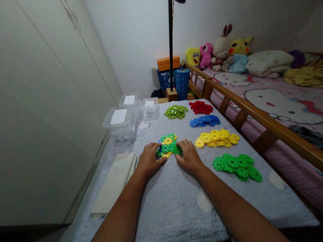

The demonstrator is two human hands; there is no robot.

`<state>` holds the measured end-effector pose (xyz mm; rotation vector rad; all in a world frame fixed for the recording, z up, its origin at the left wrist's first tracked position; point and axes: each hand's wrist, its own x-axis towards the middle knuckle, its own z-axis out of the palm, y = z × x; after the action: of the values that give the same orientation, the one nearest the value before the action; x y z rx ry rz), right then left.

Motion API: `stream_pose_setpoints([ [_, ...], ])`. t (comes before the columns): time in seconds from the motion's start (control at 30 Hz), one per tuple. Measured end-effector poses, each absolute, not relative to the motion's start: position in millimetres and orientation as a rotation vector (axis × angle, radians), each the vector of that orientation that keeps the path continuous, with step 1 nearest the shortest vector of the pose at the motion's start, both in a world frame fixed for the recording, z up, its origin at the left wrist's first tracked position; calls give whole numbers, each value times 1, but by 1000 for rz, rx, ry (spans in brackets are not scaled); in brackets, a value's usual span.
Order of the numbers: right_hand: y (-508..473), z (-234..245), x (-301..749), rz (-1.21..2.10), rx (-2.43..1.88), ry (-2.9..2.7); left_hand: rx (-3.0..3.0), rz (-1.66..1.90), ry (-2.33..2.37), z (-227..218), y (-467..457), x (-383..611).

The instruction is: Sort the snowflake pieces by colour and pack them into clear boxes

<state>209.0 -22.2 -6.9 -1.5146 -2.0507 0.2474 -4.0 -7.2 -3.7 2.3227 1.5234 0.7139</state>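
Your left grip [148, 159] and right grip [191, 156], both half-curled, bracket the mixed disc cluster [168, 146] on the bench [174, 199], apparently steadying it from either side; whether they pinch cannot be told. Right of the cluster, yellow discs [216, 138] and green discs [235, 163] lie heaped by colour, presumably to keep shades apart.

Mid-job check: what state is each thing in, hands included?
Mixed discs: overlapping
Left hand: curled at their left edge
Right hand: curled at their right edge
Green pile: spread, overlapping
Yellow pile: overlapping
Blue pile: overlapping
Red pile: heaped
Lime pile: heaped
Clear containers: grouped, lids unclear
Beige item: folded flat
Cupboard doors: closed
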Motion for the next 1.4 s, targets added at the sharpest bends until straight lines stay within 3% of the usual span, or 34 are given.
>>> stream_pose_setpoints([
  [0.43,0,33,249,213,-1524,-2288,2337,748,1446,-7,-5,-2],
  [0.93,-74,71,414,488,-1815,-2304,2359,719,1445,-10,-3,-4],
  [1.23,-99,68,423,491,-2042,-2299,2364,716,1439,-9,-2,-5],
  [1.4,-94,76,410,368,-1956,-2281,2353,745,1447,-11,0,-5],
])
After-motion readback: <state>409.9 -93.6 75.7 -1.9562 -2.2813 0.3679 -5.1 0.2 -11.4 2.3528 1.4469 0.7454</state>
